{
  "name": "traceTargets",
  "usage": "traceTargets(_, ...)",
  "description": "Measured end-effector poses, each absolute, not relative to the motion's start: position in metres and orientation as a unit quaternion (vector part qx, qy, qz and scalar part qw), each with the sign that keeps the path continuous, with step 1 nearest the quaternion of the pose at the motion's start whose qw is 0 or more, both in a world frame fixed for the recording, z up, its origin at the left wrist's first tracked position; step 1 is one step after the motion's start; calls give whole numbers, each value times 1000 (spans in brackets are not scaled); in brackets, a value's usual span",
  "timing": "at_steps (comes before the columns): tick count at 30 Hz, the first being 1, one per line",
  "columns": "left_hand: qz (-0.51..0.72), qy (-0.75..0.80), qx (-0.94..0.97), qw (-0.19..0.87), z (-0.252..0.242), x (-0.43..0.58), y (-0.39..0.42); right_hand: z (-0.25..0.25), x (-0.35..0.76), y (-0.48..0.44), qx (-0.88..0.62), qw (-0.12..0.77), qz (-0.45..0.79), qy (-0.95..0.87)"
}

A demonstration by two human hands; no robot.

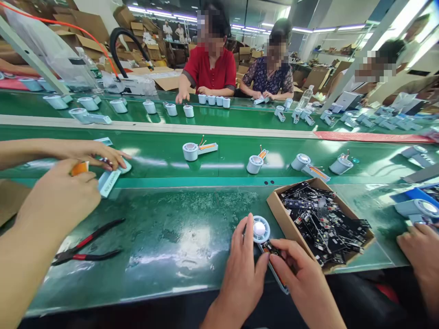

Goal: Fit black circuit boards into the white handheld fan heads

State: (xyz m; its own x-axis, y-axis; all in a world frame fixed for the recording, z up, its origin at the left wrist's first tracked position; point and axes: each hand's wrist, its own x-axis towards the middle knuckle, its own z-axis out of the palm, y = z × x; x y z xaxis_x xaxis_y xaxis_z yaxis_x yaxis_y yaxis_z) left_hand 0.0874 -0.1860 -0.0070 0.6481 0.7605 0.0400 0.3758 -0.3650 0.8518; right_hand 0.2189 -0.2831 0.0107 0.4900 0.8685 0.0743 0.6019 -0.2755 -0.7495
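- Right now: left hand is curled round the small fan unit, fingers wrapped on its round white head, steadying it at the near edge of the green bench.
- Right hand pinches a small dark circuit board btwn thumb and forefinger, pressing it at the open handle part of the unit, just below the head.
- Step in hand, as I judge it: seating the board into the handle; looks part-way, board not yet flat in.
- Next move prob. calls for a fine push w/ the right fingertips while the left keeps the unit from turning; wires could get trapped if rushed – can't see them clearly under the fingers.
- Cardboard box of more boards sits just right of the hands, within easy reach.
- Red-handled pliers lie on the bench to the left, untouched.
- More fan units w/ loose wires, e.g. one, ride the conveyor beyond.
- Co-workers' hands at far left and far right handle their own parts.
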Motion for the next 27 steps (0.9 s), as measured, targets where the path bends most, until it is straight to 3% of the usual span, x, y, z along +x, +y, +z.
traceTargets(4,212,347,806,431,-13,75,-178,2,210,-285,-759,344,24,-553)
traceTargets(8,239,372,810,385,-23,79,-182,-4,208,-287,-733,339,-31,-589)
traceTargets(14,287,411,789,354,-32,85,-188,-8,213,-283,-714,346,-57,-606)
traceTargets(27,265,407,801,350,-30,84,-193,-23,196,-283,-768,406,-11,-495)
